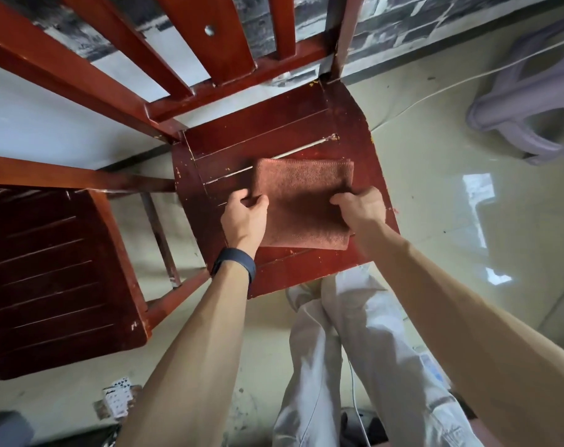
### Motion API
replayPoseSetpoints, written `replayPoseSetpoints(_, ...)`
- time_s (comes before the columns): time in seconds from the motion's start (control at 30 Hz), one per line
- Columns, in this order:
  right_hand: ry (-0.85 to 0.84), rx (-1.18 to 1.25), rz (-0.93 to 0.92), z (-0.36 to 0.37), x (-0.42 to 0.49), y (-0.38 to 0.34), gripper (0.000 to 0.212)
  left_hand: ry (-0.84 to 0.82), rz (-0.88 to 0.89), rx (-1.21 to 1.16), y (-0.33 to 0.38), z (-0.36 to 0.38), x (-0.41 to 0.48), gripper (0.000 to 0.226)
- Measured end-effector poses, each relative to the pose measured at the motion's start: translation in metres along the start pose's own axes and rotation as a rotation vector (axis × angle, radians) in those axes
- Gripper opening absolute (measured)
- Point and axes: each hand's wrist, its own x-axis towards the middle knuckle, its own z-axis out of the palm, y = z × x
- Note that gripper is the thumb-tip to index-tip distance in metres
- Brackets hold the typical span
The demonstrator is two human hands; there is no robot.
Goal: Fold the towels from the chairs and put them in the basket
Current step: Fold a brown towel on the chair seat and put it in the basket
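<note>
Folded brown towel [301, 201] flat on seat of red wooden chair [274, 137]. Gripped both sides: left hand [243, 216] fingers curled round left edge, right hand [359, 208] fingers curled over right edge. Beside it on left, second chair [58, 279]; lavender stool [525, 101] well off right.
</note>
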Motion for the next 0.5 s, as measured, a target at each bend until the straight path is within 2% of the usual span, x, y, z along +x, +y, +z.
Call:
replayPoseSetpoints(0.13,-0.106,0.13,-0.017,-0.013,-0.002,0.001,0.036,-0.18,-0.073,-0.117,0.01,-0.013,0.006,0.033)
replayPoseSetpoints(0.23,-0.17,0.191,-0.049,-0.031,-0.012,0.003,0.026,-0.31,-0.115,-0.255,0.015,-0.029,-0.003,0.038)
replayPoseSetpoints(0.3,-0.187,0.238,-0.08,-0.051,-0.025,0.0,0.023,-0.397,-0.1,-0.305,0.024,-0.041,-0.02,0.033)
replayPoseSetpoints(0.5,-0.287,0.333,-0.227,-0.151,-0.105,-0.035,0.022,-0.485,-0.01,-0.37,0.089,-0.092,-0.101,0.032)
